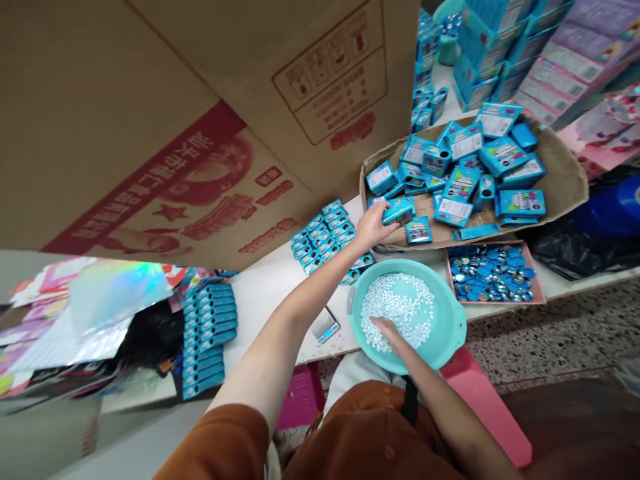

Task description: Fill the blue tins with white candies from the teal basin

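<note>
My left hand (pixel 376 227) is wrapped round a small blue box (pixel 399 211) at the near left edge of a cardboard tray (pixel 560 167). More blue boxes (pixel 460 183) lie jumbled in that tray. Below it, a turquoise basin (pixel 445 333) holds many small white pieces (pixel 400 303). My right hand (pixel 389 332) reaches into the basin and touches the white pieces; its fingers are partly hidden, and whether they hold any cannot be made out.
Rows of blue boxes (pixel 323 240) stand left of the basin, near a small scale (pixel 325 325). A pink tray (pixel 536 283) holds blue and silver discs. A large carton (pixel 240 87) blocks the upper left. Stacked boxes (pixel 210 333) stand at left.
</note>
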### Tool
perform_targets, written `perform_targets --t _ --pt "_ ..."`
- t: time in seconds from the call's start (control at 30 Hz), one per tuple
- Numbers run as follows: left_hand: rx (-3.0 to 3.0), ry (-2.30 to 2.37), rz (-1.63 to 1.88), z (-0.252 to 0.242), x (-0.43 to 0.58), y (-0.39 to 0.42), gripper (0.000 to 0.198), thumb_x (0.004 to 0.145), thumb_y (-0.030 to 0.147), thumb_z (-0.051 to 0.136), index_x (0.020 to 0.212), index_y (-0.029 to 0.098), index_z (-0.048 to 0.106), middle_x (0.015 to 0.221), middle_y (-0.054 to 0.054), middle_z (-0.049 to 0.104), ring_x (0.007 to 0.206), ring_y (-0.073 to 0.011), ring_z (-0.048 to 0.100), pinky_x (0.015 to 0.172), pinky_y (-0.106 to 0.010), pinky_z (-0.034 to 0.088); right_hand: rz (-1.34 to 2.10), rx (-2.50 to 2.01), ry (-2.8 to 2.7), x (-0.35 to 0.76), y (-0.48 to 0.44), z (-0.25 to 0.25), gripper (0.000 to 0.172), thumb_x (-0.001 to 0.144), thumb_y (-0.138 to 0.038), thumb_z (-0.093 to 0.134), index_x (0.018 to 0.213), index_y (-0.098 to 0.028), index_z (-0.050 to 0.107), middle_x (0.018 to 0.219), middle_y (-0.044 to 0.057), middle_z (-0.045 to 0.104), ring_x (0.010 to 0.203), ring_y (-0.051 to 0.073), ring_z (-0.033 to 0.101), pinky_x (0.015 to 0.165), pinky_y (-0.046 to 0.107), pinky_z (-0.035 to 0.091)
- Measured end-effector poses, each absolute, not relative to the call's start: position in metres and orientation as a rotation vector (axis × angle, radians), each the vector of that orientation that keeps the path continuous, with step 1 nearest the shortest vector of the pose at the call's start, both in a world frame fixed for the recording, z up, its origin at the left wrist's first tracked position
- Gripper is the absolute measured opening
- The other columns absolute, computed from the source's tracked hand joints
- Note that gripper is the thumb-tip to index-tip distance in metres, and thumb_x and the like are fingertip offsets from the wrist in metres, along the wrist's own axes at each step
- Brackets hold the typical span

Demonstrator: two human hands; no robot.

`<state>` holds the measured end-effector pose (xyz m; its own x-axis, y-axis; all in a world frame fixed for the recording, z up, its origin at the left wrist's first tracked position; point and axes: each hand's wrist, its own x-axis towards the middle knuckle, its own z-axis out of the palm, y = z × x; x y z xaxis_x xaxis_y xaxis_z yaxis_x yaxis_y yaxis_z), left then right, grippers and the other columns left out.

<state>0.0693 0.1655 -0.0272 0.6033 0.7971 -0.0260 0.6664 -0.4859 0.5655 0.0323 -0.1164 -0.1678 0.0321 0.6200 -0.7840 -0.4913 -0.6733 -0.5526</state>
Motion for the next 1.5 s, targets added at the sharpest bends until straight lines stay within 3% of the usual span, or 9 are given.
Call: perform_targets --t 0.1,0.2,0.3,0.43,0.7,0.97,1.1,1.33,1.5 --pt "1.825 1.190 0.628 0.000 0.037 0.130 0.044 0.077 0.044 0.062 0.112 0.021 0.050 0.111 -0.005 0.060 0.102 -0.0212 0.058 0.087 -0.034 0.048 1.938 -1.384 0.121 0.046 -0.108 -0.160 0.027 0.068 -0.043 0.063 0.083 -0.021 0.062 0.073 0.000 0.066 0.066 0.015 0.061 0.060 0.028 0.050" --pt "1.232 1.237 0.566 0.015 -0.004 0.086 0.043 0.081 0.051 0.054 0.111 0.020 0.050 0.102 -0.005 0.063 0.083 -0.0172 0.063 0.071 -0.033 0.054 1.924 -1.309 0.311 0.065 -0.097 -0.148 0.026 0.070 -0.042 0.063 0.079 -0.019 0.057 0.061 -0.003 0.059 0.048 0.011 0.052 0.041 0.020 0.040" --pt "0.955 1.289 0.485 0.011 -0.042 0.043 0.050 0.072 0.048 0.065 0.111 0.021 0.048 0.102 -0.005 0.063 0.079 -0.0156 0.063 0.066 -0.030 0.054 1.896 -1.169 0.366 0.085 -0.090 -0.133 0.024 0.072 -0.039 0.062 0.073 -0.019 0.051 0.056 -0.004 0.054 0.040 0.008 0.044 0.033 0.016 0.028" --pt "1.136 1.442 0.562 -0.005 -0.071 -0.002 0.064 0.057 0.036 0.078 0.109 0.021 0.044 0.094 -0.002 0.063 0.077 -0.0141 0.061 0.067 -0.026 0.051 1.882 -0.976 0.378 0.106 -0.085 -0.107 0.021 0.078 -0.038 0.054 0.072 -0.019 0.046 0.058 -0.003 0.053 0.040 0.007 0.042 0.033 0.016 0.028" --pt "1.620 1.404 0.653 -0.006 -0.072 -0.044 0.039 0.065 0.032 0.073 0.100 0.021 0.059 0.102 -0.004 0.062 0.101 -0.0214 0.057 0.091 -0.035 0.044 1.712 -0.916 0.315 0.122 -0.085 -0.051 0.019 0.082 -0.039 0.050 0.076 -0.021 0.046 0.064 -0.004 0.054 0.044 0.006 0.044 0.036 0.015 0.033" --pt "0.668 1.131 0.791 -0.007 -0.059 -0.067 0.057 0.062 0.032 0.076 0.108 0.022 0.045 0.096 -0.002 0.062 0.089 -0.0180 0.061 0.081 -0.034 0.050 1.642 -0.782 0.293 0.137 -0.091 -0.023 0.016 0.082 -0.036 0.050 0.075 -0.022 0.047 0.067 -0.003 0.056 0.046 0.007 0.048 0.037 0.016 0.037" --pt "0.528 0.923 0.713 -0.005 -0.058 -0.071 0.073 0.055 0.022 0.081 0.117 0.027 0.043 0.115 -0.002 0.057 0.099 -0.0175 0.059 0.086 -0.032 0.048 1.610 -0.764 0.258 0.145 -0.096 -0.016 0.017 0.081 -0.035 0.052 0.074 -0.021 0.048 0.069 -0.002 0.058 0.048 0.007 0.050 0.037 0.016 0.039" --pt "0.980 0.898 0.613 -0.019 -0.049 -0.079 0.052 0.060 0.026 0.078 0.103 0.018 0.051 0.105 -0.003 0.057 0.096 -0.0170 0.057 0.088 -0.031 0.044 1.519 -0.806 0.260 0.148 -0.091 0.002 0.017 0.080 -0.035 0.054 0.074 -0.021 0.047 0.063 -0.004 0.055 0.045 0.006 0.048 0.033 0.014 0.034" --pt "1.297 0.953 0.692 -0.020 -0.033 -0.087 0.058 0.063 0.029 0.076 0.113 0.017 0.049 0.112 -0.008 0.056 0.103 -0.0213 0.055 0.090 -0.035 0.044 1.486 -0.786 0.199 0.141 -0.082 0.017 0.021 0.080 -0.037 0.055 0.073 -0.021 0.045 0.062 -0.005 0.053 0.044 0.005 0.046 0.034 0.014 0.035"
